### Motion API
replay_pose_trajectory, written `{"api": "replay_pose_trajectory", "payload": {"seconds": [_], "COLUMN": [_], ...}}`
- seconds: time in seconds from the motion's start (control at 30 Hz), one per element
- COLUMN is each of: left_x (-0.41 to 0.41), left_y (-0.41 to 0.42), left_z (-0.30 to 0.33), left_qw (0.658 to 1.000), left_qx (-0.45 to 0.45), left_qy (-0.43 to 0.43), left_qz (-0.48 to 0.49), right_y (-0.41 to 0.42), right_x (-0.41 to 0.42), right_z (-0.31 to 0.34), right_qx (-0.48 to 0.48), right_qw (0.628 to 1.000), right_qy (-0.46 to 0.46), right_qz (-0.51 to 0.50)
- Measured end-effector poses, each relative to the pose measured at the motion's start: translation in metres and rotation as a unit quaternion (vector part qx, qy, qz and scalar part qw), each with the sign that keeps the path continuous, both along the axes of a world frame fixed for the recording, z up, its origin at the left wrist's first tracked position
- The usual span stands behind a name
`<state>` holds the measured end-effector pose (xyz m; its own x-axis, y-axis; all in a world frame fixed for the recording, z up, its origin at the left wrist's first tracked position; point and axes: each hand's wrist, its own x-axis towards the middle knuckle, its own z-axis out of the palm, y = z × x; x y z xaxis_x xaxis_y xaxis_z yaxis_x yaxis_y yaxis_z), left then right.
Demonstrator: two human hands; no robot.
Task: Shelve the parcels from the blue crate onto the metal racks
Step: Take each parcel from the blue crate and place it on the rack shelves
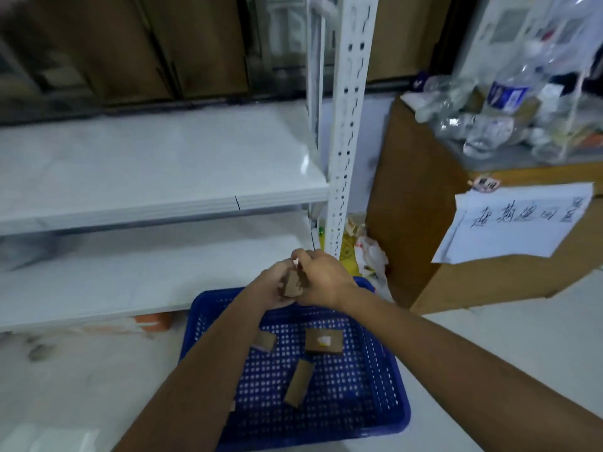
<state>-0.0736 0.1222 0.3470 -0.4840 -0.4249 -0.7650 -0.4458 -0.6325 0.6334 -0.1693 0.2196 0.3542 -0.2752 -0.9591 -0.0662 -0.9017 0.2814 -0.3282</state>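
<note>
A blue perforated crate [375, 415] sits on the floor in front of the white metal rack [349, 125]. Three small brown cardboard parcels lie in it: one [324, 341] with a white label, one [298, 382] lying lengthwise, one [266, 340] partly hidden under my left forearm. Above the crate's far edge, my left hand [272, 288] and my right hand [321, 280] together grip another small brown parcel [293, 283] between them. The rack's two white shelves, upper [163, 164] and lower [130, 275], lie to the left.
A brown cardboard box [424, 230] with a handwritten paper sign [515, 220] stands to the right, heaped with plastic bottles and bags [496, 109]. Plastic bags [368, 252] lie on the floor by the rack's post. An orange object [151, 319] sits under the lower shelf.
</note>
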Motion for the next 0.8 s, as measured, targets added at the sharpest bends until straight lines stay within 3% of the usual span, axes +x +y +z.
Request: {"api": "replay_pose_trajectory", "payload": {"seconds": [0.1, 0.17, 0.27, 0.4, 0.67, 0.8], "left_x": [0.018, 0.029, 0.043, 0.058, 0.127, 0.188], "left_y": [-0.005, -0.007, -0.018, -0.023, -0.024, -0.041], "left_z": [0.1, 0.173, 0.277, 0.391, 0.505, 0.533], "left_qw": [0.999, 0.998, 0.994, 0.984, 0.95, 0.936], "left_qx": [-0.025, -0.04, -0.044, -0.074, -0.132, -0.153], "left_qy": [0.029, 0.049, 0.097, 0.159, 0.254, 0.28], "left_qz": [0.018, 0.025, 0.036, 0.038, 0.128, 0.149], "right_y": [0.008, 0.012, 0.018, 0.014, -0.024, -0.053], "right_x": [-0.005, -0.017, -0.037, -0.034, 0.021, 0.072], "right_z": [0.098, 0.162, 0.251, 0.356, 0.478, 0.507], "right_qx": [-0.088, -0.128, -0.099, -0.08, -0.196, -0.231], "right_qw": [0.983, 0.965, 0.927, 0.839, 0.739, 0.728], "right_qy": [-0.136, -0.171, -0.272, -0.478, -0.61, -0.625], "right_qz": [-0.082, -0.152, -0.241, -0.249, -0.206, -0.161]}}
